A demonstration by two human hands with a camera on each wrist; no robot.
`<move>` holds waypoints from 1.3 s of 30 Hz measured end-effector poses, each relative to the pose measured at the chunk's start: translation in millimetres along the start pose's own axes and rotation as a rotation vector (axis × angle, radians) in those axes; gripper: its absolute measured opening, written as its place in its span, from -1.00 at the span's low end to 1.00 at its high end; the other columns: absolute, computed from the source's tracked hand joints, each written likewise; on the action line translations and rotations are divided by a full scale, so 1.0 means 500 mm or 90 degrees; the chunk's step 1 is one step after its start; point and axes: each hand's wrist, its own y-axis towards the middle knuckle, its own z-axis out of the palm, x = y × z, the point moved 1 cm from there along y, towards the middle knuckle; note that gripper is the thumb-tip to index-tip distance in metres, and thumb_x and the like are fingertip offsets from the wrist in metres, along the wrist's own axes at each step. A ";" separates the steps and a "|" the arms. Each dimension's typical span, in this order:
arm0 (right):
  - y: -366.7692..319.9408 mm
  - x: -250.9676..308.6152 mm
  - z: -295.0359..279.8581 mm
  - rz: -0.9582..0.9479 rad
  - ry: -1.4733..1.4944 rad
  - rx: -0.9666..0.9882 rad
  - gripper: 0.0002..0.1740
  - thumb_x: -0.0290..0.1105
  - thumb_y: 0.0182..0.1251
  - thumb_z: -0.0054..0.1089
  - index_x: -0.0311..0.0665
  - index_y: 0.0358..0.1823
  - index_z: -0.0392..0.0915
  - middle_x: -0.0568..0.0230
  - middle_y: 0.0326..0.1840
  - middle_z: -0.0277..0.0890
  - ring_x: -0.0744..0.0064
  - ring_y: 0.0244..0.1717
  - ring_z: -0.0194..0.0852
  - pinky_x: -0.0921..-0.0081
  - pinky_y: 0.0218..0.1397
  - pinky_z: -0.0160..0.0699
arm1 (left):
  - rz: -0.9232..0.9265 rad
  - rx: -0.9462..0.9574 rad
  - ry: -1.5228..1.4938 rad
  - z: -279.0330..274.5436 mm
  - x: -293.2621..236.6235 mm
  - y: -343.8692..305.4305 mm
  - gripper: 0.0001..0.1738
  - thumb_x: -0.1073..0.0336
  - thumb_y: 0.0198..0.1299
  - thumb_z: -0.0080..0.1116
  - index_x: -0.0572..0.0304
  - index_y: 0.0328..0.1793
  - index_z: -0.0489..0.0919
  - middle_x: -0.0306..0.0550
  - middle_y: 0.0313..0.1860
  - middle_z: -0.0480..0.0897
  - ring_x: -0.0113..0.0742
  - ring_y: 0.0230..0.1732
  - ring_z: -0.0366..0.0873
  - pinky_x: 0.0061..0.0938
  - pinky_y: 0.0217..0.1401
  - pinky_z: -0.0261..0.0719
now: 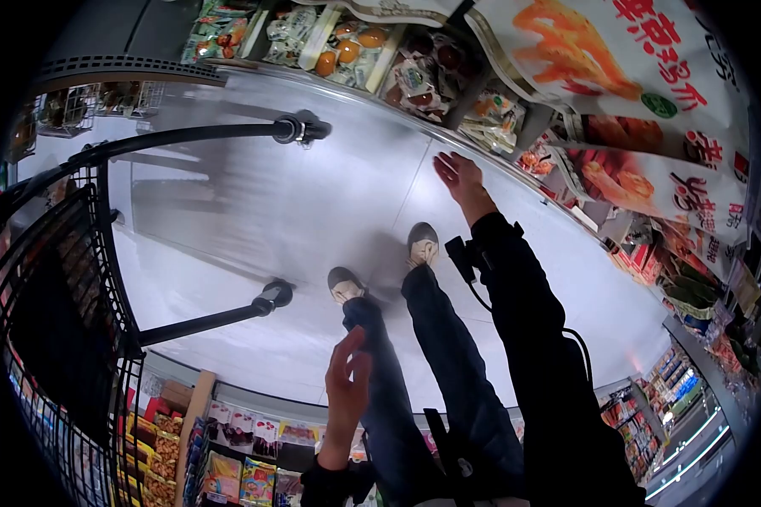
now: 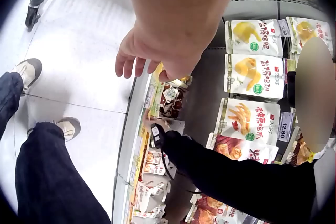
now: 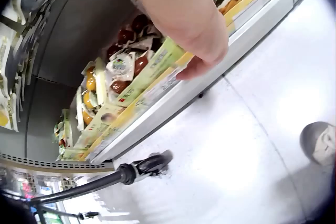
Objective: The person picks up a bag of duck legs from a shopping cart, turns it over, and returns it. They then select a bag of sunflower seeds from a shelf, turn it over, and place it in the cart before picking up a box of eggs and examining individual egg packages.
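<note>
In the head view my right hand point(image 1: 461, 182) is beside the front edge of a shelf point(image 1: 435, 131), fingers relaxed and holding nothing. The right wrist view has that hand point(image 3: 197, 40) over the shelf's price strip, close to wrapped dark brown items point(image 3: 121, 69); contact cannot be told. My left hand point(image 1: 347, 380) hangs loosely curled and empty above my legs. Seen in the left wrist view, the left hand point(image 2: 163, 50) has its fingers hanging down. White printed pouches point(image 2: 249, 119) stand at the back of the shelf, and small packs point(image 2: 170, 100) lie along its front.
A black shopping cart point(image 1: 127, 338) is on the left, its wheeled legs reaching over the pale floor point(image 1: 254, 194). Shelves of snack packs point(image 1: 258, 482) line the bottom. Large printed pouches point(image 1: 583, 51) fill the upper right. My shoes point(image 1: 423, 245) are on the floor.
</note>
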 end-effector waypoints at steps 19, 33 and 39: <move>0.043 0.123 -0.097 -0.064 -0.023 -0.030 -0.75 -0.30 0.29 -0.12 -0.35 -0.42 0.26 0.01 -0.35 0.46 0.06 -0.19 0.48 0.20 -0.09 0.57 | -0.002 0.017 -0.010 0.057 0.049 0.000 -0.58 0.57 0.11 -0.10 0.24 0.16 0.35 -0.04 0.06 0.42 -0.28 0.11 0.37 -0.51 0.04 0.35; -0.069 -0.037 0.172 0.077 -0.264 0.161 -0.71 -0.26 0.26 -0.10 -0.33 -0.13 0.29 0.05 -0.13 0.46 0.16 -0.16 0.48 0.37 -0.06 0.53 | 0.015 -0.041 -0.020 0.014 0.064 0.012 -0.59 0.59 0.09 -0.09 0.31 0.12 0.36 -0.01 0.02 0.45 -0.34 -0.01 0.41 -0.58 -0.02 0.35; -0.064 -0.091 0.342 0.086 -0.179 0.213 -0.40 -0.08 0.21 -0.05 -0.48 0.04 0.13 -0.08 -0.05 0.36 0.05 -0.11 0.43 0.29 -0.08 0.53 | 0.000 -0.049 -0.080 -0.029 0.074 0.030 -0.59 0.59 0.12 -0.12 0.36 0.15 0.31 0.03 0.06 0.44 -0.29 0.11 0.37 -0.51 0.12 0.34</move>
